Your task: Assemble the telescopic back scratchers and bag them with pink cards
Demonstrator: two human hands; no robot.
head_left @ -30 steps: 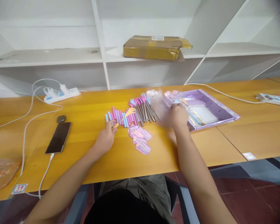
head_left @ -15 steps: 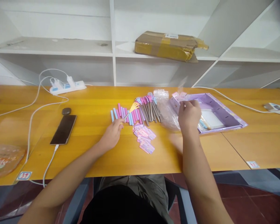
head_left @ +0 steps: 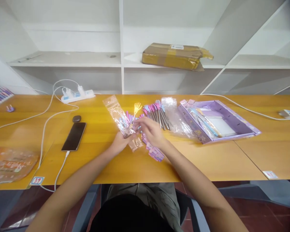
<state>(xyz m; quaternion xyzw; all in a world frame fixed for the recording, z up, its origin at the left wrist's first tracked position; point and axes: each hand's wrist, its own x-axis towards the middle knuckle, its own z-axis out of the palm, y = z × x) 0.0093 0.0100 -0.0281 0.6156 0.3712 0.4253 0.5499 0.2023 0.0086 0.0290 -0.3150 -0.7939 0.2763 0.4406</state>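
Head view: yellow-handed stick (head_left: 137,108) between the person's two hands, its splayed yellow head uppermost. Clear bag (head_left: 114,106) slants beside it; whether the stick's lower end sits inside or only against the plastic, I cannot tell. Left hand (head_left: 120,144) is closed on the bag's lower part. Right hand (head_left: 151,130) has its fingers bent at the stick's shaft; pinch or mere touch, not readable through the blur.

Change: half a second ago the right hand was over by the purple tray (head_left: 234,117); now it meets the left, and the bag lies across the left hand. Judgement: stick and bag are now gathered at one spot, so both hands can work together.

Room: tubes (head_left: 127,115) behind the bag, steel-shafted sticks (head_left: 160,117) just beyond the right hand, cards (head_left: 156,154) below its wrist. Those crowd the right side. Leftward, wood shows between bag and phone (head_left: 74,137); nearer, the counter (head_left: 106,172) runs to its front edge. Bag stack (head_left: 180,122) lies against the tray.
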